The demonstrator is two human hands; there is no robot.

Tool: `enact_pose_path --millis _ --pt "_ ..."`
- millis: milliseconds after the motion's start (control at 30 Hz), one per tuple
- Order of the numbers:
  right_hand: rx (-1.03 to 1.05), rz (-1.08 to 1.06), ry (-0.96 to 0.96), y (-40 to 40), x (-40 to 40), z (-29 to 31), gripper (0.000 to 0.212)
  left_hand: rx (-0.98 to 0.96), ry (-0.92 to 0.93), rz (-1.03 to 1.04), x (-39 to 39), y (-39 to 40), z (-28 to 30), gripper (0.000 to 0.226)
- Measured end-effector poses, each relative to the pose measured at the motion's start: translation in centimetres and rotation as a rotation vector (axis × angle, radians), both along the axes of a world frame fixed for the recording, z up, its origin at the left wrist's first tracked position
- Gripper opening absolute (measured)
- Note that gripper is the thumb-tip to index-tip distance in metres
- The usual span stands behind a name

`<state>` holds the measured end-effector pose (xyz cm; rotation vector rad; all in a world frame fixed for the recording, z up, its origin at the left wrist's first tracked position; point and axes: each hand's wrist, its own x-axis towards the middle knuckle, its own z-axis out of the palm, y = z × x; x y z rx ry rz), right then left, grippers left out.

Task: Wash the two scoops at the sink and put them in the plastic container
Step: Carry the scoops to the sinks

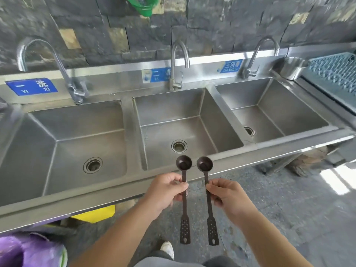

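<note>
I hold two dark brown long-handled scoops side by side, bowls up, over the front rim of the steel sink [133, 191]. My left hand [165, 191] pinches the stem of the left scoop [184, 164]. My right hand [227, 195] pinches the stem of the right scoop [204, 165]. Both perforated handle ends hang below my hands. The middle basin [185, 120] lies just beyond the scoop bowls, with its tap [178, 64] behind it; no water runs. The blue-green plastic container [335, 72] sits at the far right of the counter.
The left basin [77, 139] and right basin [269, 105] each have their own tap [57, 60] [258, 54]. A steel bowl [292, 67] stands at the back right. A yellow bin [96, 214] sits under the sink and a purple bag [28, 251] at lower left.
</note>
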<state>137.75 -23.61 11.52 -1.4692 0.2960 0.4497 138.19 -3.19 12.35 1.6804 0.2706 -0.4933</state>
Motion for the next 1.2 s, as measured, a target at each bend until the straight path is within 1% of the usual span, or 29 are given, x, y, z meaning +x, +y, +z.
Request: enact_pose_path --millis 67,200,400,500,567,700,833,900,1033,1200 --pt "0.006 0.010 0.005 -0.3 3.3 -0.1 0.032 0.004 0.012 0.037 3.3 -0.5 0.1 0.002" --pt "0.021 0.035 0.038 -1.5 10.7 -1.5 0.034 -0.010 0.045 0.155 9.5 -2.1 -0.8 0.005" --pt "0.014 0.103 0.097 -3.7 22.9 -4.3 0.031 0.060 0.099 0.352 18.2 -4.6 -3.4 0.004" --pt "-0.068 0.147 0.129 -4.4 29.1 -6.4 0.024 0.033 0.142 0.455 22.6 -4.8 -5.5 0.004" --pt "-0.094 0.171 0.172 -4.4 32.9 -8.5 0.024 0.009 0.168 0.484 25.5 -4.4 -7.4 0.006" --pt "-0.159 0.157 0.302 -3.3 38.5 -14.2 0.021 -0.029 0.268 0.553 30.4 -3.2 -12.8 0.006" --pt "-0.191 0.117 0.426 -1.5 41.7 -21.3 0.011 -0.043 0.367 0.596 33.7 -1.9 -20.4 0.003" --pt "-0.239 0.128 0.447 -0.8 42.6 -24.9 0.013 -0.031 0.395 0.579 34.9 -1.4 -24.6 0.004" --pt "-0.290 0.112 0.457 0.2 43.4 -31.4 0.016 0.099 0.420 0.546 36.1 -0.8 -31.8 0.017" --pt "-0.369 0.073 0.472 0.9 44.4 -37.0 0.017 0.147 0.480 0.534 36.3 -0.1 -37.9 0.026"
